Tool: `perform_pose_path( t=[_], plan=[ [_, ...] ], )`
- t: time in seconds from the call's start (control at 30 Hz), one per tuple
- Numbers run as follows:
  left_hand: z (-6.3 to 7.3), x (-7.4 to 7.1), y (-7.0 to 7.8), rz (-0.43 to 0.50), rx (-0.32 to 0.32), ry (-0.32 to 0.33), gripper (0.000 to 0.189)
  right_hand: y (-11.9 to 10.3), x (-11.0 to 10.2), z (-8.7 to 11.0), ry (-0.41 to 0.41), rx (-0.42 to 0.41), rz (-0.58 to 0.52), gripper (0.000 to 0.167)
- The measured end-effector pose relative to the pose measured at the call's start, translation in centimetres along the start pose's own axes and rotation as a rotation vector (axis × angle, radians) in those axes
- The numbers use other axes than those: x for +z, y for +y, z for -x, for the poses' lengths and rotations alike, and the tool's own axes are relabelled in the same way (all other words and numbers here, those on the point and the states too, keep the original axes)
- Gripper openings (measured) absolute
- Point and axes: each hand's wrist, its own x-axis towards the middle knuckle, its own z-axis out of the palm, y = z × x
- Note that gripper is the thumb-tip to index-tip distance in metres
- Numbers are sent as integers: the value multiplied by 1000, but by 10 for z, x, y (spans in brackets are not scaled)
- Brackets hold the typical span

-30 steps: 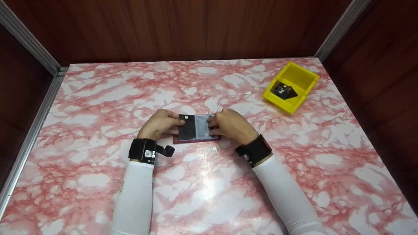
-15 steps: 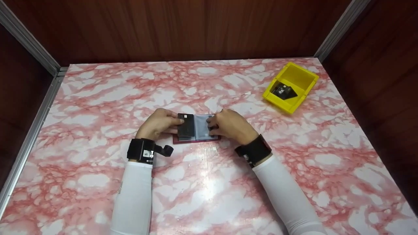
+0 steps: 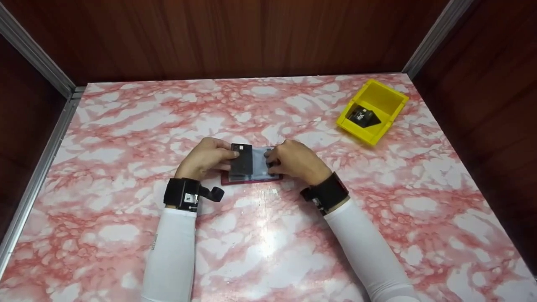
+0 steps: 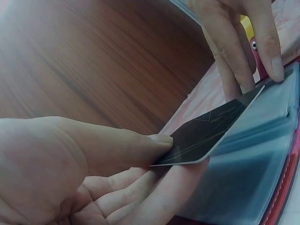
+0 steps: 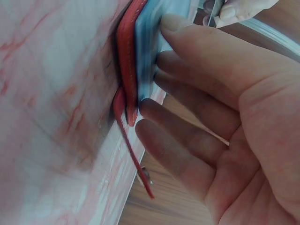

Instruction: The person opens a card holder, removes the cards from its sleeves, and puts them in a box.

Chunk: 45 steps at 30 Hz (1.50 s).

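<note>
My left hand (image 3: 205, 157) pinches a black card (image 3: 243, 161) between thumb and fingers. In the left wrist view the card (image 4: 201, 133) is tilted above clear plastic sleeves (image 4: 243, 173), its far end close to them. These sleeves belong to a red card holder (image 3: 251, 182) lying open on the table. At the holder's right side my right hand (image 3: 300, 159) grips the sleeves' edge, thumb on top, fingers bent along the side. The right wrist view shows the red cover (image 5: 126, 56) with a thin strap (image 5: 131, 150) hanging off it. My right hand hides part of the holder.
A yellow box (image 3: 371, 136) with black cards (image 3: 364, 116) inside stands at the back right of the pink and white marbled table (image 3: 168, 113). Brown wood-pattern panels (image 3: 235, 37) rise behind it and at both sides.
The black card, held by my left hand, has shifted slightly toward the far edge and right, exposing clear sleeve at its near end. My right hand has stayed almost still.
</note>
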Motion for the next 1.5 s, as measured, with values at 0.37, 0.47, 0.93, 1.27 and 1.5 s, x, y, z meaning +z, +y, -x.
perform_pose_path(
  t=[0.37,0.47,0.93,1.27,1.5],
  plan=[
    [6,16,9,1,59,-30,36,3,-6,1,-58,-1,-83,12],
    [7,19,10,-1,89,-28,33,3,-10,1,-52,54,-112,13],
    [2,23,8,55,148,-31,28,0,-17,-1,89,359,-523,26],
    [1,26,9,53,172,-61,29,-6,-14,-2,51,414,-778,27],
    [1,28,10,54,178,-83,30,-8,-12,-3,29,410,-824,26]
  ],
)
